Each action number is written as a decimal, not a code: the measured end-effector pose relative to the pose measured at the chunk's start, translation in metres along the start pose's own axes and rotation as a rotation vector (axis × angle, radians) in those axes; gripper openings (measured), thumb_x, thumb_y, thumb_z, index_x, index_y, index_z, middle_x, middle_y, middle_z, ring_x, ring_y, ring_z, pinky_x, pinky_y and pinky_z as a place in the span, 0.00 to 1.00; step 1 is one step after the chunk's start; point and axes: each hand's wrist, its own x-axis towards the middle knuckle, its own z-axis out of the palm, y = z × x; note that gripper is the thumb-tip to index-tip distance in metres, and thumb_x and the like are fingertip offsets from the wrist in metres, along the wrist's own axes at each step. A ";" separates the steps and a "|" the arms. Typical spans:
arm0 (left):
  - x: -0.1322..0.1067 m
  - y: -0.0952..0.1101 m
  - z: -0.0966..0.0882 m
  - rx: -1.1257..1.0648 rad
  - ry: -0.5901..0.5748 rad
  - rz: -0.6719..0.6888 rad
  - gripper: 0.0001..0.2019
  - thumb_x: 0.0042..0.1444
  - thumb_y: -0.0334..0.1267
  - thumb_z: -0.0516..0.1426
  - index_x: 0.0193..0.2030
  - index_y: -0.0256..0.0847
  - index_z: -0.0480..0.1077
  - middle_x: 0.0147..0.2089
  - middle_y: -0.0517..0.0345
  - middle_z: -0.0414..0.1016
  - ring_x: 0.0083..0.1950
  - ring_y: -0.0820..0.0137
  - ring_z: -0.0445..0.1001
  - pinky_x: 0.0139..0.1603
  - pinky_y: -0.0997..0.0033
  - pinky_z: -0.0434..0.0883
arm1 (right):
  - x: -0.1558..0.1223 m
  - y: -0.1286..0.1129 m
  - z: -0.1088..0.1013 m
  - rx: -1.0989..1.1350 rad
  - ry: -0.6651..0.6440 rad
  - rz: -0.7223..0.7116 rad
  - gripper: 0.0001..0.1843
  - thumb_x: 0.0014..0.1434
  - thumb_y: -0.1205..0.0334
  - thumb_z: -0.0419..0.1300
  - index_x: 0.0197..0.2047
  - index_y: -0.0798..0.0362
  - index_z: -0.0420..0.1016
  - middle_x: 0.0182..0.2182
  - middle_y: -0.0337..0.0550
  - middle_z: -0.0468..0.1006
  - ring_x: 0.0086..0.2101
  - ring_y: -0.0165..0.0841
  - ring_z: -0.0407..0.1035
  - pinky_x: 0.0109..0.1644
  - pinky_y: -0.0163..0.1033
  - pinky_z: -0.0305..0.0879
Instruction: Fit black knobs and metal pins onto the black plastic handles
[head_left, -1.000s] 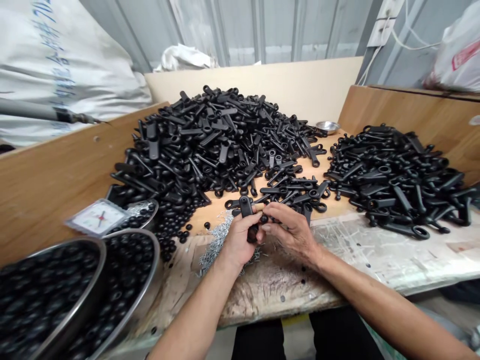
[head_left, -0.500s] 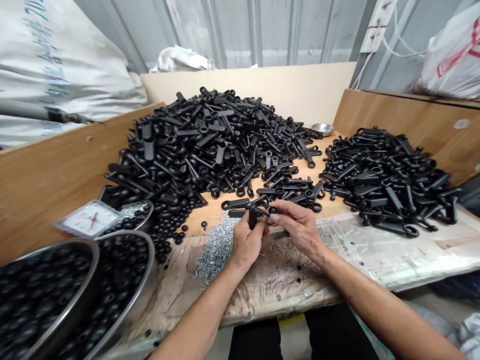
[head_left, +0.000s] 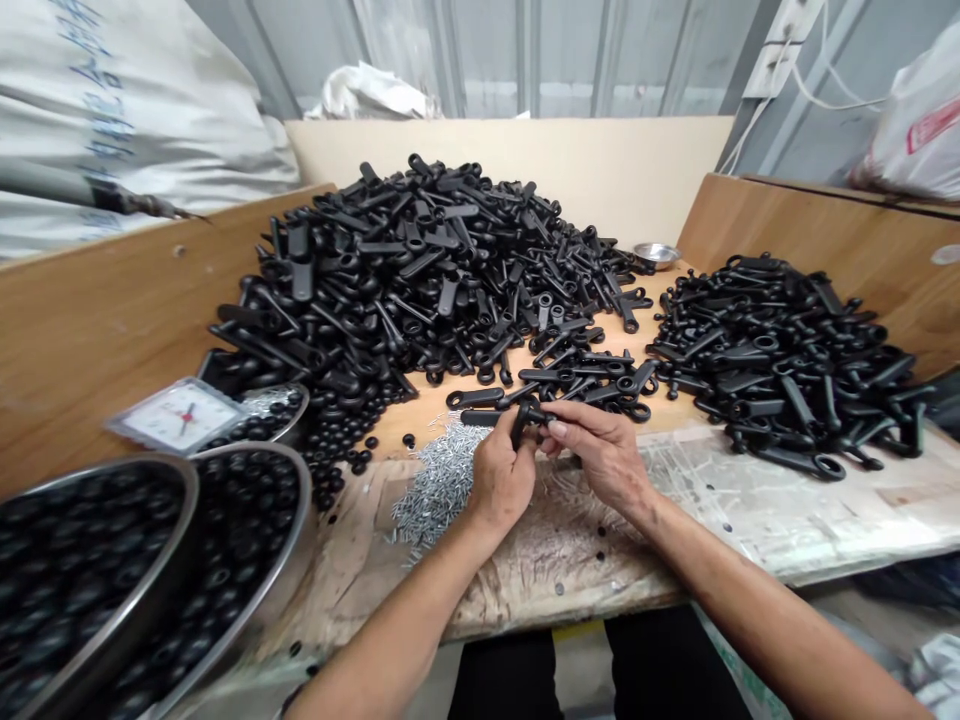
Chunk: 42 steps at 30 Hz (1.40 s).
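Note:
My left hand [head_left: 502,478] is closed around a black plastic crank handle [head_left: 529,411], held over the front of the bench. My right hand [head_left: 606,452] pinches the handle's right end between thumb and fingers; a small dark piece there is mostly hidden by the fingertips. Just left of my left hand lies a heap of small silver pins [head_left: 433,492]. Loose crank handles [head_left: 577,378] like the held one lie right behind both hands.
A tall pile of black handles [head_left: 420,250] rises behind, with a second pile [head_left: 780,360] on the right. Steel bowls [head_left: 304,500] of black knobs and a square clock [head_left: 178,415] stand at left. A screwdriver-like tool [head_left: 112,195] juts in above the left board [head_left: 90,330].
The handle has turned in my left hand, from upright to more level. My right fingers have stayed on its end. The view has shifted slightly.

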 end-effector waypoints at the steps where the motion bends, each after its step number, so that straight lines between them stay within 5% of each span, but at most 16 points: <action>1: -0.001 -0.001 0.001 0.023 0.007 0.005 0.09 0.54 0.37 0.52 0.41 0.41 0.68 0.33 0.59 0.74 0.35 0.68 0.71 0.37 0.72 0.64 | 0.000 0.000 0.000 -0.011 0.008 0.000 0.11 0.49 0.61 0.62 0.38 0.51 0.78 0.21 0.37 0.76 0.22 0.27 0.69 0.30 0.35 0.69; 8: -0.008 -0.001 0.012 -0.013 -0.027 -0.041 0.08 0.54 0.38 0.51 0.41 0.41 0.66 0.32 0.57 0.73 0.36 0.66 0.71 0.37 0.70 0.65 | -0.004 -0.003 0.001 -0.327 0.087 -0.270 0.10 0.49 0.65 0.61 0.37 0.50 0.79 0.22 0.38 0.76 0.21 0.27 0.68 0.28 0.34 0.69; 13: -0.013 0.004 0.015 -0.095 -0.035 -0.060 0.10 0.54 0.38 0.52 0.42 0.40 0.66 0.34 0.56 0.74 0.38 0.66 0.71 0.38 0.70 0.65 | -0.006 -0.002 0.003 -0.187 0.114 -0.083 0.10 0.50 0.62 0.61 0.37 0.52 0.78 0.20 0.38 0.75 0.20 0.27 0.68 0.26 0.34 0.69; 16: -0.016 0.003 0.017 -0.213 -0.081 -0.089 0.06 0.53 0.38 0.53 0.37 0.40 0.67 0.30 0.59 0.73 0.34 0.69 0.71 0.35 0.72 0.66 | -0.006 0.000 -0.002 -0.154 0.064 -0.040 0.10 0.50 0.61 0.61 0.37 0.52 0.78 0.19 0.37 0.75 0.20 0.27 0.67 0.26 0.33 0.68; 22: -0.012 0.000 0.017 -0.329 -0.136 -0.109 0.07 0.51 0.39 0.56 0.36 0.40 0.69 0.30 0.59 0.75 0.34 0.68 0.72 0.33 0.73 0.67 | 0.002 -0.007 -0.021 -0.415 -0.117 -0.239 0.10 0.51 0.62 0.61 0.38 0.50 0.79 0.29 0.39 0.79 0.29 0.30 0.72 0.36 0.36 0.70; 25: -0.007 -0.002 0.011 -0.133 -0.130 0.014 0.10 0.53 0.36 0.53 0.43 0.41 0.69 0.37 0.58 0.76 0.39 0.67 0.74 0.39 0.71 0.69 | 0.011 -0.019 -0.032 -0.454 -0.139 -0.252 0.11 0.51 0.60 0.61 0.40 0.49 0.78 0.34 0.39 0.79 0.35 0.31 0.73 0.41 0.38 0.69; 29: -0.013 -0.005 0.010 0.402 -0.288 0.325 0.17 0.54 0.33 0.50 0.51 0.41 0.64 0.41 0.54 0.76 0.39 0.64 0.75 0.39 0.66 0.70 | 0.010 -0.031 -0.050 -0.330 0.094 -0.261 0.15 0.55 0.54 0.58 0.45 0.48 0.75 0.36 0.39 0.78 0.37 0.31 0.72 0.42 0.39 0.69; 32: -0.029 0.000 0.021 0.700 -0.472 0.585 0.18 0.54 0.33 0.50 0.52 0.38 0.63 0.35 0.52 0.76 0.34 0.62 0.75 0.33 0.65 0.71 | -0.013 -0.038 -0.061 -0.329 0.105 -0.196 0.18 0.57 0.52 0.55 0.48 0.48 0.73 0.38 0.40 0.78 0.41 0.32 0.71 0.45 0.40 0.68; 35: -0.049 0.012 0.036 0.864 -0.532 0.767 0.18 0.55 0.33 0.48 0.53 0.33 0.63 0.30 0.49 0.75 0.30 0.61 0.74 0.29 0.65 0.69 | -0.046 -0.053 -0.064 -0.455 0.020 -0.136 0.21 0.59 0.50 0.51 0.53 0.48 0.68 0.44 0.40 0.76 0.46 0.33 0.68 0.51 0.43 0.64; 38: -0.064 0.019 0.048 0.993 -0.511 0.793 0.19 0.56 0.31 0.46 0.54 0.32 0.61 0.28 0.48 0.73 0.29 0.61 0.73 0.28 0.65 0.68 | -0.070 -0.071 -0.062 -0.566 -0.053 -0.206 0.25 0.61 0.47 0.46 0.59 0.46 0.60 0.51 0.40 0.70 0.52 0.35 0.62 0.56 0.45 0.59; 42: -0.072 0.015 0.058 0.891 -0.503 0.628 0.17 0.53 0.29 0.47 0.48 0.32 0.67 0.28 0.46 0.73 0.29 0.60 0.73 0.30 0.64 0.67 | -0.073 -0.061 -0.061 -0.732 -0.200 -0.332 0.28 0.63 0.47 0.41 0.63 0.47 0.51 0.57 0.41 0.63 0.56 0.36 0.55 0.60 0.47 0.52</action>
